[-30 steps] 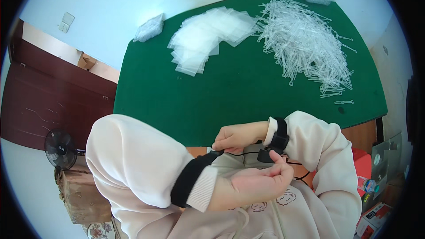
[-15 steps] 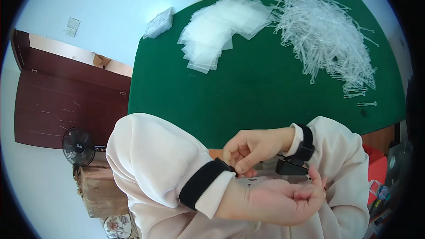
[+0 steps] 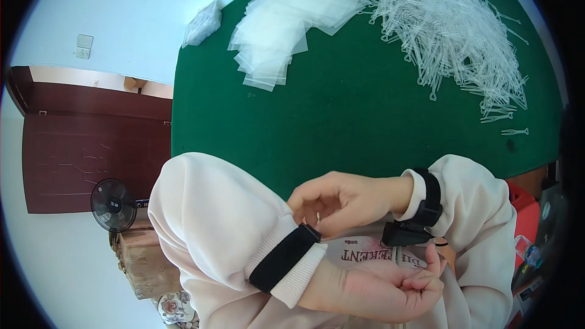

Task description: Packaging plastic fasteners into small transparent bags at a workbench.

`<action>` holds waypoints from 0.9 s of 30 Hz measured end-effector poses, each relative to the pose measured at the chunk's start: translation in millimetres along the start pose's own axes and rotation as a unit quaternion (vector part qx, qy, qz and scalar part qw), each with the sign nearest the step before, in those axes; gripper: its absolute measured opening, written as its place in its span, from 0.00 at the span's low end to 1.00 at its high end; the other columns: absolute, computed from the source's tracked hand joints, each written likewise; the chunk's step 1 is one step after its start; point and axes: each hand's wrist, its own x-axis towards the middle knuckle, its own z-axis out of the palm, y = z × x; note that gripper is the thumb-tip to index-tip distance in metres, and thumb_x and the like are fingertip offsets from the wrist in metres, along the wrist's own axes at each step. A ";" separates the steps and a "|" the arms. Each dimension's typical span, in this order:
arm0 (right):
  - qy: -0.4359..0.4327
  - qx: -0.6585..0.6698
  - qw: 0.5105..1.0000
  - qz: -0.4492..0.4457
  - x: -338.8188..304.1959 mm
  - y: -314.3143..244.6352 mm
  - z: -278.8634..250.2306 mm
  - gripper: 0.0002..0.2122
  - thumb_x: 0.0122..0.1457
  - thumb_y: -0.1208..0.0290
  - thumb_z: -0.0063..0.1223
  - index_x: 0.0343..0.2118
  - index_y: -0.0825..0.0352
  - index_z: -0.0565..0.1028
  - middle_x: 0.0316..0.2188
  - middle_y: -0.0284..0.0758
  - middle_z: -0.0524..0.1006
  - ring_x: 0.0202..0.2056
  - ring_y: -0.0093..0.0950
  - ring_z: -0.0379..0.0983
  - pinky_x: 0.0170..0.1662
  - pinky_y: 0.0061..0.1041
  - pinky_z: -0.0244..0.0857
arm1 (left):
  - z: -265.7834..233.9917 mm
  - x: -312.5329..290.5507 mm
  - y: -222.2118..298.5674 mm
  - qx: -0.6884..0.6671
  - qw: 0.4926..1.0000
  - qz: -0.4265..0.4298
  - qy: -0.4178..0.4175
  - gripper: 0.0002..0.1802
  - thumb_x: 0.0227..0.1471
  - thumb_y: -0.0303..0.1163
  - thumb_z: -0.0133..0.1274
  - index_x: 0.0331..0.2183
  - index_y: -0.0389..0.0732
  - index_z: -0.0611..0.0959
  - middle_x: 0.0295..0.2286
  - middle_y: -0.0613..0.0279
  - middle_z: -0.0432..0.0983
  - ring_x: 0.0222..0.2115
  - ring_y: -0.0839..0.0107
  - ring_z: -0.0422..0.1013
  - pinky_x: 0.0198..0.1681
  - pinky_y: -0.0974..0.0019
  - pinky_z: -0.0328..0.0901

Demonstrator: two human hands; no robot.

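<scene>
My left hand [image 3: 384,289] lies palm up near my lap, fingers loosely curled, one raised, nothing in them. A black wrist strap [image 3: 286,259] wraps the cuff of that sleeve. My right hand [image 3: 347,204] reaches across from the right, its thumb and fingers closed at the strap's buckle end. The fingertips are partly hidden behind the left sleeve. Around the right cuff goes another black strap [image 3: 431,198], with a dark block-shaped device [image 3: 407,233] on its underside.
A green table [image 3: 341,122] stands ahead. On it lie clear zip bags [image 3: 274,30], a heap of clear plastic forks [image 3: 445,30] and a wrapped clear bundle [image 3: 203,23]. To the left are a dark red door [image 3: 91,158], a black fan [image 3: 114,205] and a cardboard box [image 3: 146,262].
The right hand has shifted slightly left along the strap on the left cuff. The view has tilted down a little, so the table sits higher. The left hand keeps its pose.
</scene>
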 end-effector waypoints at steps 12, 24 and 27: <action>-0.013 -0.084 0.994 -0.069 -2.1 2.3 -13.2 0.07 0.52 0.80 0.57 0.35 0.70 0.75 0.33 0.31 0.75 0.31 0.18 0.70 0.37 0.17 0.64 | 3.9 4.8 4.1 -0.068 0.995 0.000 0.068 0.08 0.49 0.21 0.40 0.28 0.31 0.75 0.22 0.64 0.72 0.21 0.77 0.64 0.24 0.74 0.57; -0.090 -0.183 0.977 -0.063 -1.7 -4.1 -17.3 0.09 0.45 0.77 0.61 0.27 0.69 0.71 0.32 0.31 0.67 0.33 0.19 0.64 0.35 0.18 0.60 | 18.9 4.1 7.5 -0.114 0.985 -0.011 0.132 0.08 0.49 0.21 0.40 0.26 0.30 0.75 0.22 0.63 0.71 0.23 0.74 0.68 0.27 0.73 0.60; -0.062 -0.186 0.978 -0.072 0.1 2.3 -17.0 0.09 0.44 0.77 0.61 0.26 0.69 0.71 0.31 0.32 0.68 0.33 0.19 0.64 0.34 0.18 0.60 | 17.2 -0.5 21.7 -0.115 0.987 -0.028 0.110 0.09 0.49 0.24 0.41 0.27 0.31 0.76 0.20 0.63 0.72 0.23 0.74 0.69 0.28 0.73 0.63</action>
